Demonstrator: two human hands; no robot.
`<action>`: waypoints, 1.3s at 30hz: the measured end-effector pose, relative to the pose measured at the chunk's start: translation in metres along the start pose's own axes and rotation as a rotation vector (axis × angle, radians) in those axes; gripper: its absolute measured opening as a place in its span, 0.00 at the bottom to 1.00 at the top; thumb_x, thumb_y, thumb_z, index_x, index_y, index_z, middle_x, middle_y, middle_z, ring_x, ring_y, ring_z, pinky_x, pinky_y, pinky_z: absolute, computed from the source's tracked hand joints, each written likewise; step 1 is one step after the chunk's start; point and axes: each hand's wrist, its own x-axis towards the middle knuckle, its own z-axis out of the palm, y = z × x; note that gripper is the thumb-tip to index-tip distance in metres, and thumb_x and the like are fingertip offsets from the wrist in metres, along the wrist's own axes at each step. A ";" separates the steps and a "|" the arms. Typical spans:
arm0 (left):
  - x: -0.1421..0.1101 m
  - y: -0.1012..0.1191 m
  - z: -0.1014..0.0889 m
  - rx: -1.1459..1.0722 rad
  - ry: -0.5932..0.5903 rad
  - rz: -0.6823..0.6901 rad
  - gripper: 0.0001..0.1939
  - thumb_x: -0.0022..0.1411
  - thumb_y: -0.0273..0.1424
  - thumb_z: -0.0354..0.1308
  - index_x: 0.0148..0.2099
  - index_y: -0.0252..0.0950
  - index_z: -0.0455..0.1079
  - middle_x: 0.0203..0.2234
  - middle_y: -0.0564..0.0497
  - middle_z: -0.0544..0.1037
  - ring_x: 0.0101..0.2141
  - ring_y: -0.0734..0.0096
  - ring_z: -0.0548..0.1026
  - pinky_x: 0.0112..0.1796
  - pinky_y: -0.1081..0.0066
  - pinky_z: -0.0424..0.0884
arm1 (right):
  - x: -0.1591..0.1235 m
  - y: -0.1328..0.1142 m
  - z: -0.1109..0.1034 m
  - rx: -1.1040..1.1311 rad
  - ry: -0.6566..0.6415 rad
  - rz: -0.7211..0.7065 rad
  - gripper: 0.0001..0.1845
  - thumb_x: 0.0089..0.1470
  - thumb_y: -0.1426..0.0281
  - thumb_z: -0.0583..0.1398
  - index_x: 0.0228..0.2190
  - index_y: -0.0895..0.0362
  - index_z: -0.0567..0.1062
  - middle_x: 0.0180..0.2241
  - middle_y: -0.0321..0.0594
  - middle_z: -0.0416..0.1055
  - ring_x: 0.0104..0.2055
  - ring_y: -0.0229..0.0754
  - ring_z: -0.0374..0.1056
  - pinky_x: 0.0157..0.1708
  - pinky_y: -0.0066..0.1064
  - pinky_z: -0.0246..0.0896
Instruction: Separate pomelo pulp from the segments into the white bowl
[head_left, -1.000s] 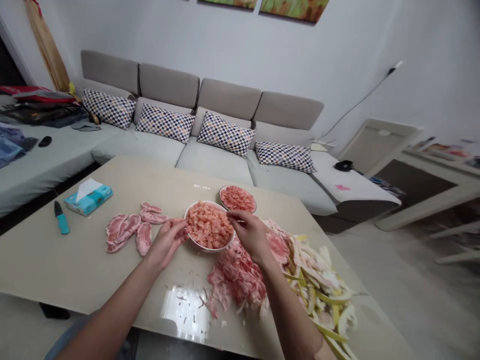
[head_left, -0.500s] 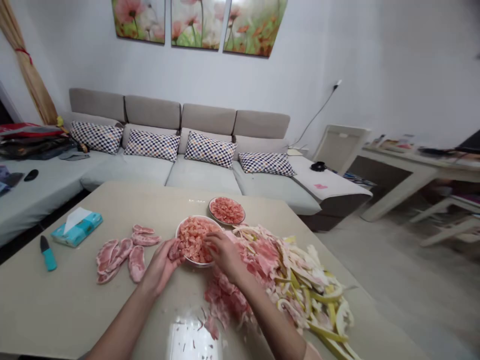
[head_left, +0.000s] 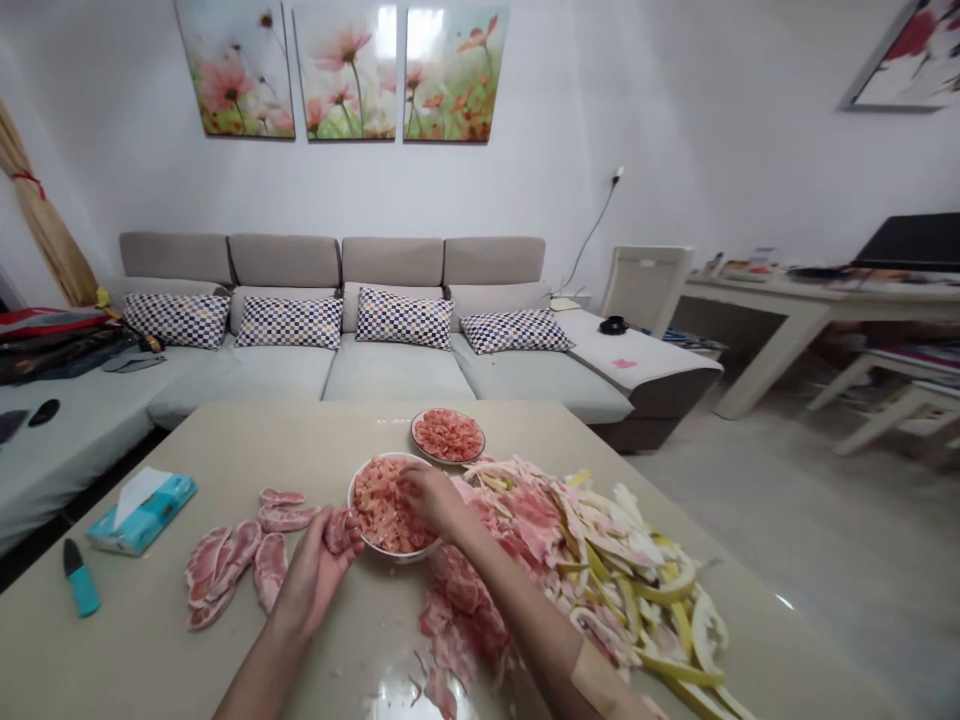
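Note:
My left hand (head_left: 324, 562), palm up beside the bowl, has its fingers curled round a pink piece of pomelo segment (head_left: 340, 531). My right hand (head_left: 431, 500) reaches over the white bowl (head_left: 401, 557), fingers bent down to the pomelo pulp (head_left: 381, 503) heaped in it. Its fingertips are partly hidden, so what they pinch does not show. Several whole pomelo segments (head_left: 225, 568) with pale membranes lie to the left of my left hand. Under and beside my right forearm spreads a pile of pink membrane scraps (head_left: 469, 605).
Behind the bowl stands a dark-rimmed plate of pulp (head_left: 448, 436). Yellow-green pomelo peel strips (head_left: 660, 600) cover the table's right side. At left lie a tissue pack (head_left: 142, 515) and a knife with a teal handle (head_left: 81, 580). A sofa (head_left: 390, 370) runs behind the table (head_left: 247, 435).
My right hand has moved slightly left over the bowl, its fingers lower towards the pulp. My left hand still holds the segment piece. The head view has levelled and turned a little right.

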 end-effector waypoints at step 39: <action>-0.040 -0.033 0.031 0.134 -0.378 -0.079 0.13 0.63 0.36 0.58 0.45 0.33 0.77 0.45 0.40 0.79 0.51 0.55 0.73 0.54 0.59 0.64 | -0.110 -0.079 -0.019 0.713 0.450 0.300 0.05 0.55 0.72 0.61 0.32 0.52 0.78 0.34 0.40 0.75 0.39 0.45 0.71 0.40 0.34 0.67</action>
